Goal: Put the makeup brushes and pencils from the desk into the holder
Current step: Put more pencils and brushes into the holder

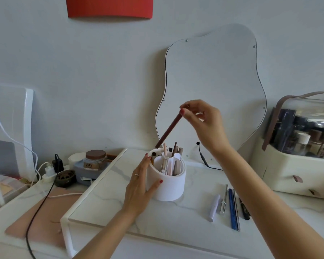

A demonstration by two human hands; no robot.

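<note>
A white round holder (171, 186) with inner compartments stands on the marble desk shelf (108, 193), and several brushes and pencils stick up from it. My left hand (140, 186) cups the holder's left side. My right hand (202, 122) pinches the top end of a dark brown pencil (169, 128), which slants down to the left with its lower tip just above the holder's back rim. To the right of the holder, several items lie side by side on the shelf: a white tube (214, 208), a silver tool (224, 200), a blue pencil (232, 210) and a black pen (245, 210).
A wavy mirror (213, 86) leans on the wall behind the holder. A cream cosmetics case (295, 176) stands at the right. On the lower desk to the left are a jar (95, 159), chargers (51, 170), a black cable (39, 206) and a pink mat (45, 217).
</note>
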